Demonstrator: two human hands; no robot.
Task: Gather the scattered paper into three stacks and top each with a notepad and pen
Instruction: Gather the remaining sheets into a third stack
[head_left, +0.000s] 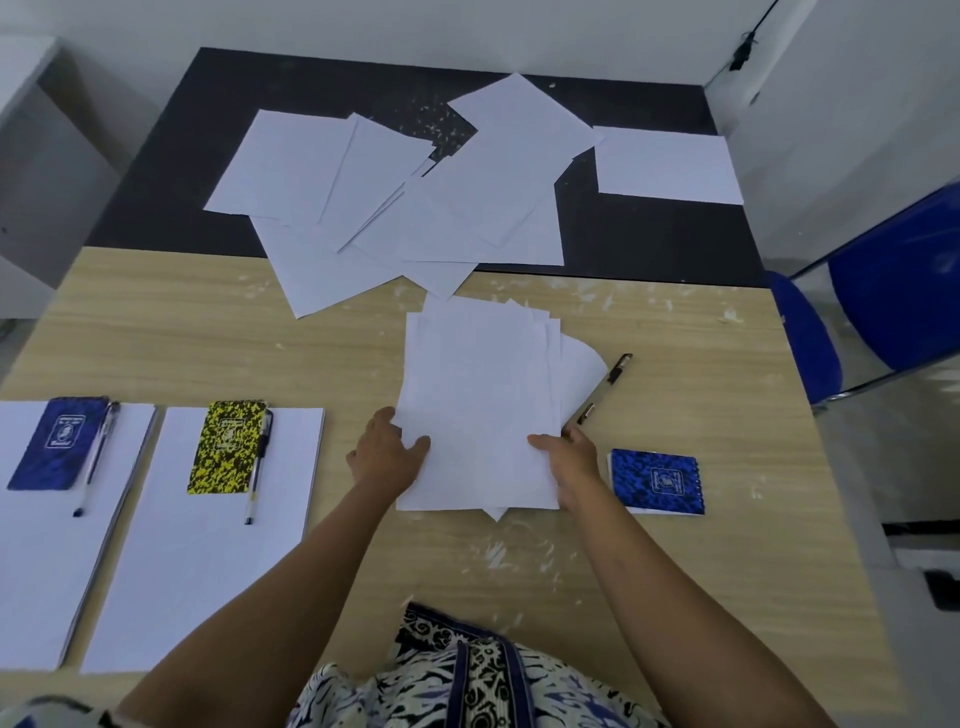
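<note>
Stacks first: far left I see a squared paper stack (36, 545) at the table's left edge, topped with a blue notepad (57, 444) and a pen (96, 457) lying along the notepad's right side. Just beside it, second stack (208, 561), with a yellow-black notepad (227, 448) and its own pen (258, 465) on the right of that notepad. Both sit on the light wood table (675, 571).

Centre: my left hand (387, 457) grips the lower left edge of a loose, uneven bundle of sheets (478, 405), thumb on top, fingers under the paper. Right hand (569, 462) grips the lower right edge the same way, thumb over the top sheet. Sheets fan out at the upper right corner, edges not aligned. Bundle is in front of me; can't tell if it rests on the wood or is lifted.

Behind it, scattered paper (415, 197) overlaps across the black tabletop (156, 182) and spills onto the wood; one separate sheet (667, 166) lies alone at the far right.

Right of the bundle: third pen (602, 387), diagonal, lower part hidden behind paper and my right hand. Second blue notepad (657, 482) flat on the wood just beside my right hand. Blue chair (893, 270) beyond the table's right edge.
</note>
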